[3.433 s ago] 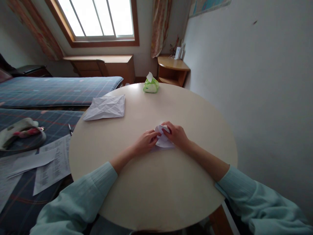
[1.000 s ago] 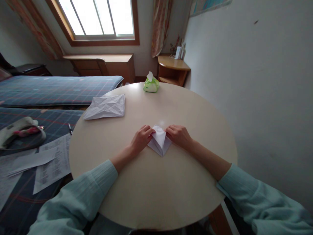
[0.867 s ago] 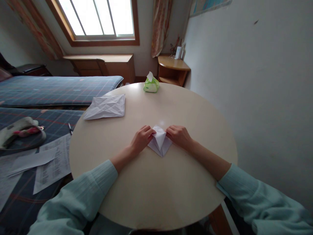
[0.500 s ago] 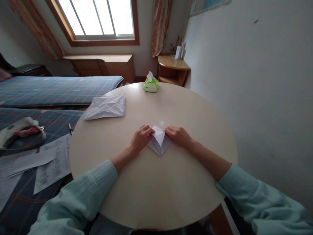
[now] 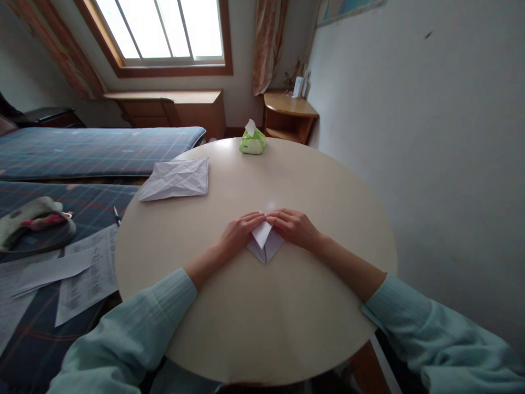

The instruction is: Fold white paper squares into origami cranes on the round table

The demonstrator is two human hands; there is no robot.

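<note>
A small folded white paper (image 5: 262,236) lies on the round table, its pointed end toward me and a triangular flap on top. My left hand (image 5: 241,230) is closed at its upper left edge, fingers reaching over the top. From the other side my right hand (image 5: 294,225) presses on the upper right, its fingertips meeting those of the left hand at the top of the fold. The paper's far corner is mostly hidden under the fingers.
A creased white paper sheet (image 5: 176,179) lies at the table's far left. A green tissue pack (image 5: 252,139) stands at the far edge of the cream table (image 5: 328,186). Printed sheets (image 5: 88,273) and a pen (image 5: 117,215) lie on the plaid bed at left. A wall rises at right.
Both hands have moved inward over the top of the folded paper, so the fingertips now meet. The flap's upper part has become covered.
</note>
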